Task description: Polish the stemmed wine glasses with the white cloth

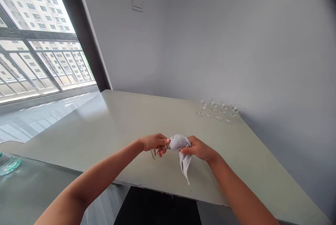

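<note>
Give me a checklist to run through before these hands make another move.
1. Left hand on the held glass: ok, its fingers grip near the stem, and the glass is tipped sideways.
2. Right hand on the white cloth: ok, gripped at the bowl end.
3. Cloth fully gathered: not ok, a loose end hangs down.
4. Cloth inside the bowl or only around it: cannot tell.
5. Stemmed glasses on the table: ok, upright and apart from both hands.
6. Held glass free of cracks: cannot tell, too small and partly covered.
</note>
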`<state>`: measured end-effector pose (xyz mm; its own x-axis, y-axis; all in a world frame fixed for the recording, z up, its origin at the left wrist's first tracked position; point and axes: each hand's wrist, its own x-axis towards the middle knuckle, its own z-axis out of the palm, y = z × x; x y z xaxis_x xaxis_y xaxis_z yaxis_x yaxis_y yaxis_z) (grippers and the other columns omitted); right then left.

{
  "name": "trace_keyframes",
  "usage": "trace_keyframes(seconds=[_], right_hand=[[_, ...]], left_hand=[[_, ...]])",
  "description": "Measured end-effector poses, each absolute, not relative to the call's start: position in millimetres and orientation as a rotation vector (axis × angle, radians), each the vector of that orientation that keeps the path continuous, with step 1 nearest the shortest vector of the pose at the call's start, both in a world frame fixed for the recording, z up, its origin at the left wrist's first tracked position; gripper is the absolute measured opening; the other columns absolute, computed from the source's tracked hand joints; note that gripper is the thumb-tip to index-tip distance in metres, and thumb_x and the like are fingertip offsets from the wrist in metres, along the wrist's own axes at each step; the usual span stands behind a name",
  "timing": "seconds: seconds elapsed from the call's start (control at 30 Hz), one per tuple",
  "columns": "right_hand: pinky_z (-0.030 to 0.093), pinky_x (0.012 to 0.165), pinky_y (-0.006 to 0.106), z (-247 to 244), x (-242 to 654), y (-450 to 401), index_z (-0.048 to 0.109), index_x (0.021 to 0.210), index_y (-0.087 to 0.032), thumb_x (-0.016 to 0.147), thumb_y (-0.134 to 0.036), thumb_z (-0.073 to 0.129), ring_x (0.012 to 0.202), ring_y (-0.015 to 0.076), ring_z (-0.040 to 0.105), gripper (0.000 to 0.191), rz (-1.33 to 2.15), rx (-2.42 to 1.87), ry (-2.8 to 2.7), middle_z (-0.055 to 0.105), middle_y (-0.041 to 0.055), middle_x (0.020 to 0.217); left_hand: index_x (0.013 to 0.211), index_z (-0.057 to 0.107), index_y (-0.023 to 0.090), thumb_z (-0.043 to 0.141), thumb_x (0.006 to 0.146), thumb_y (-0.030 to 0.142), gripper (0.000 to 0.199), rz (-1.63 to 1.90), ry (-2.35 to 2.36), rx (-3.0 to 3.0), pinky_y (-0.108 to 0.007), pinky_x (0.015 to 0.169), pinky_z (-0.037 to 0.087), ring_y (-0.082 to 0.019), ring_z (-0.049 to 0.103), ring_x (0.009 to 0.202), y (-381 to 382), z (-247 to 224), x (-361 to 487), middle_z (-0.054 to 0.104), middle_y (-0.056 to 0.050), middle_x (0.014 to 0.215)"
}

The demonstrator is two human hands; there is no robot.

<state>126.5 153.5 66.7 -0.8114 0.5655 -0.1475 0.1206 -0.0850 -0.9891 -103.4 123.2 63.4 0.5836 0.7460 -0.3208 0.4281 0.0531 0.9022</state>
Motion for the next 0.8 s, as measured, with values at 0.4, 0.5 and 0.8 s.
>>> trace_keyframes(seconds=[0.4, 0.5, 0.8], right_hand=[[0.038, 0.054, 0.023, 66, 113, 135, 0.064, 0.078, -0.014, 0.063, -0.033, 0.071, 0.057, 0.0109, 0.05, 0.026, 1.882, -0.768, -1.719, 0.056, -0.0012, 0.061], [0.036, 0.053, 0.022, 70, 119, 139, 0.065, 0.074, -0.013, 0.062, -0.031, 0.072, 0.057, 0.0106, 0.048, 0.023, 1.894, -0.716, -1.85, 0.056, -0.0013, 0.061], [0.034, 0.044, 0.021, 54, 107, 135, 0.062, 0.083, -0.016, 0.067, -0.038, 0.066, 0.047, 0.0082, 0.044, 0.028, 1.931, -0.809, -1.421, 0.05, -0.0037, 0.054]], left_hand=[[0.081, 0.064, 0.022, 0.048, 0.076, 0.052, 0.035, 0.508, 1.238, 1.885, -0.028, 0.061, 0.041, -0.013, 0.048, 0.054, 121, 68, -112, 0.051, 0.0, 0.054], [0.083, 0.065, 0.019, 0.038, 0.08, 0.056, 0.045, 0.31, 1.048, 1.697, -0.026, 0.056, 0.041, -0.012, 0.047, 0.049, 117, 74, -115, 0.051, 0.0, 0.051], [0.079, 0.065, 0.022, 0.053, 0.076, 0.041, 0.023, 0.739, 1.534, 2.115, -0.028, 0.065, 0.04, -0.016, 0.052, 0.065, 106, 74, -105, 0.055, -0.003, 0.062]])
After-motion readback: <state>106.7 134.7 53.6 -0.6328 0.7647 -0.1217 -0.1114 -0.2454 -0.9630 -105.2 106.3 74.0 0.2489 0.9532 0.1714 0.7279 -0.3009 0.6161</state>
